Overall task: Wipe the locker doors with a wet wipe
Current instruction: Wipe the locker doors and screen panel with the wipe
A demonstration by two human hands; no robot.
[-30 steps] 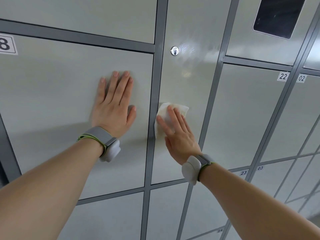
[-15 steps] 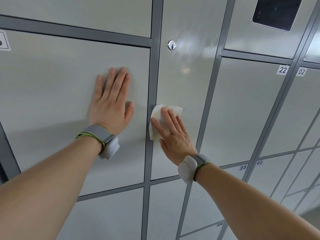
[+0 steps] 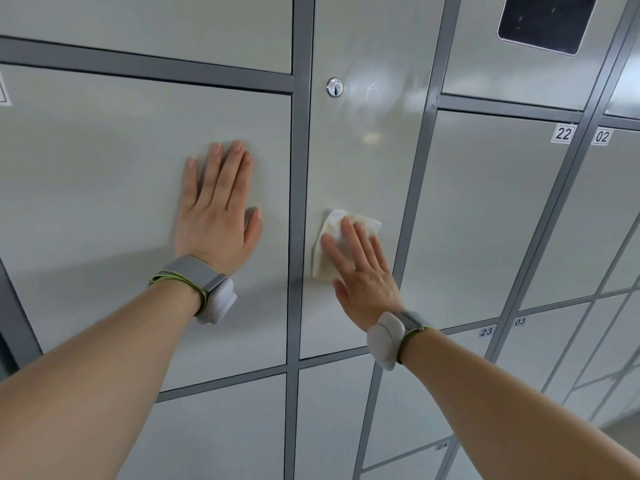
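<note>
Head view: the left hand [image 3: 216, 216] is planted flat on the left door [image 3: 104, 185], fingers [image 3: 235, 168] straight and close together, thumb out, holding nothing, just bracing. The right hand [image 3: 363, 275] is on the middle door [image 3: 363, 150], fingers [image 3: 360, 244] straight and slightly fanned, pressing the wipe [image 3: 331, 220] flat against the panel. The wipe sits low on that door, well below the lock [image 3: 334, 86], its left edge just beside the grey frame strip [image 3: 298, 202]. There is a smeary sheen up near the lock, so I'd judge the upper part done and the lower part in hand.

Here's the danger: nothing pinches that wipe, only flat pressure holds it, so easing off mid-stroke could let it slide out and drop. It already looks crumpled, and its left edge could catch on the strip and bunch further, leaving streaks. Off to the right, doors 22 [image 3: 563, 134] and 02 [image 3: 602, 136] wait, well apart from both hands
</note>
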